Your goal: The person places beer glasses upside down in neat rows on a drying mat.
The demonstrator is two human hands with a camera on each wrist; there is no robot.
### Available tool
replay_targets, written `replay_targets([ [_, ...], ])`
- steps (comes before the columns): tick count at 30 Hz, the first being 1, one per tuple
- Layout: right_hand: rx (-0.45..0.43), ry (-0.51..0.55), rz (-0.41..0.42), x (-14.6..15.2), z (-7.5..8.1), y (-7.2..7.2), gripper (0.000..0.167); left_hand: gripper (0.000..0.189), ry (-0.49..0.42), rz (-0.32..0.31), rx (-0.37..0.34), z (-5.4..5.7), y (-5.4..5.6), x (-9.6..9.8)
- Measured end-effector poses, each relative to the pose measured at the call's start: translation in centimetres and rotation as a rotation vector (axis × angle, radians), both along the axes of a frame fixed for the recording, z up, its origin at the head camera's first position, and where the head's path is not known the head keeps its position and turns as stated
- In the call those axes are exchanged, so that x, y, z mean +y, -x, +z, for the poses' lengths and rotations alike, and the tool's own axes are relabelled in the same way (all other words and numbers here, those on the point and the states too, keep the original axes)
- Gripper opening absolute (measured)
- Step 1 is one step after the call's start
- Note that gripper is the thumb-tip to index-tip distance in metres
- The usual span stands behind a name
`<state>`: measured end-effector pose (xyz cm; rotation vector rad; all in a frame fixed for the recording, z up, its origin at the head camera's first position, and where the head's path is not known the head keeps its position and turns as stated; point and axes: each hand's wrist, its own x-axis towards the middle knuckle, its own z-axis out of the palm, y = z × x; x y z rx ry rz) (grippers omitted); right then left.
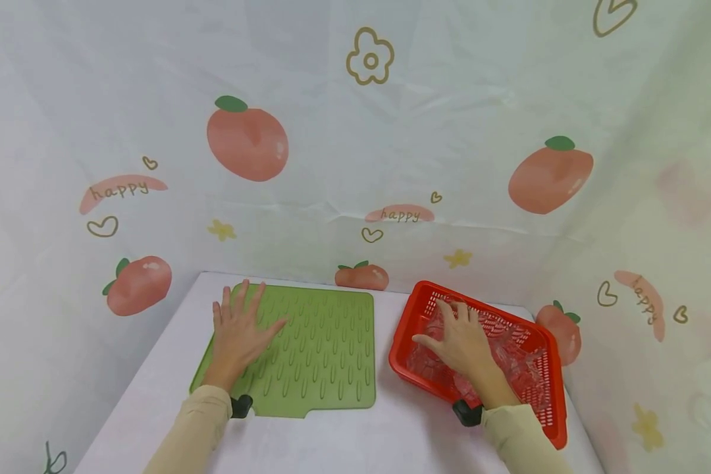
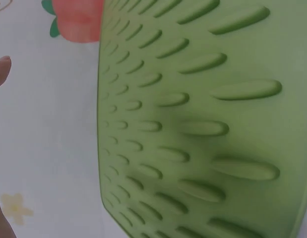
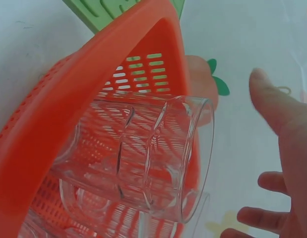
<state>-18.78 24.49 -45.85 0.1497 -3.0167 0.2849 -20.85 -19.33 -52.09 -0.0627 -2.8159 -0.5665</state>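
Observation:
My left hand (image 1: 239, 336) is over the left part of a green ribbed mat (image 1: 326, 349), fingers spread and holding nothing. Its raised oval ridges fill most of the left wrist view, where only fingertips show at the left edge. Over a red plastic basket (image 1: 399, 342) my right hand (image 1: 463, 342) hovers with fingers apart, nothing between them. Inside the basket lie several clear drinking glasses (image 1: 518, 362). In the right wrist view one glass (image 3: 148, 153) lies on its side, its rim toward the hand, with a gap between rim and fingers.
The mat and basket stand side by side on a white table (image 1: 355, 441). A white cloth backdrop (image 1: 326, 151) printed with fruit, hearts and flowers rises behind and at both sides. Each wrist wears a black camera mount (image 1: 468, 413).

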Motion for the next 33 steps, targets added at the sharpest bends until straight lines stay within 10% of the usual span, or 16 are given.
replay_targets([
  [33,-0.178,0.163,-0.047,0.7,-1.1,-1.4,0.096,0.106,-0.141,-0.029,-0.069,-4.2,-0.6,-5.3],
])
